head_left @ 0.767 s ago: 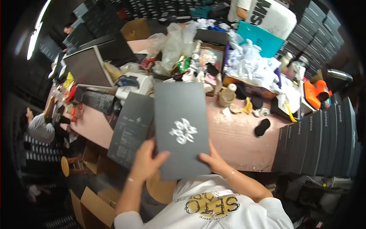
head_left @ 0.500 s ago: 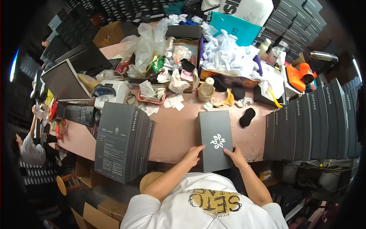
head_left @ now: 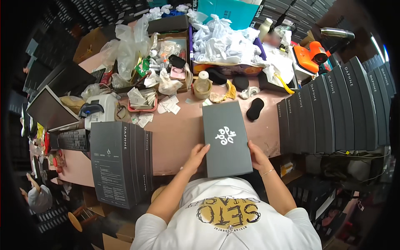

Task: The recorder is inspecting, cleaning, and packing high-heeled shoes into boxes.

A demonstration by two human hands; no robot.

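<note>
- Between both hands, at the near edge of the pink tabletop (head_left: pixel 175 152), is a dark grey shoebox (head_left: pixel 227 143) with a white printed design on its top; its near end reaches past the table edge toward the person's white T-shirt (head_left: pixel 229 225), and whether its far end rests on the table I cannot tell.
- At the box's left long side, the left hand (head_left: pixel 197 156) is partly curled, fingertips against the edge; its grip underneath is hidden.
- Along the opposite long side, the right hand (head_left: pixel 259 156) is loosely bent with its fingers at the edge, so the two hands hold the box from both sides; a thin bracelet (head_left: pixel 267 172) circles the right wrist.
- Just beyond the box's far right corner lies a black, waisted pad (head_left: pixel 255 109).
- To the left, similar grey shoeboxes (head_left: pixel 109 166) stand side by side on end; to the right, a longer row of shoeboxes (head_left: pixel 318 118) fills that part of the table.
- Farther back are a lidded jar (head_left: pixel 203 86), a red tray (head_left: pixel 143 109) of paper slips, crumpled white paper (head_left: pixel 227 41) heaped in a box, and clear plastic bags (head_left: pixel 129 46).
- Toward the far left sit a white printer (head_left: pixel 102 118) with a handheld scanner (head_left: pixel 89 109) on it, a keyboard (head_left: pixel 73 140) and a monitor (head_left: pixel 53 108).
</note>
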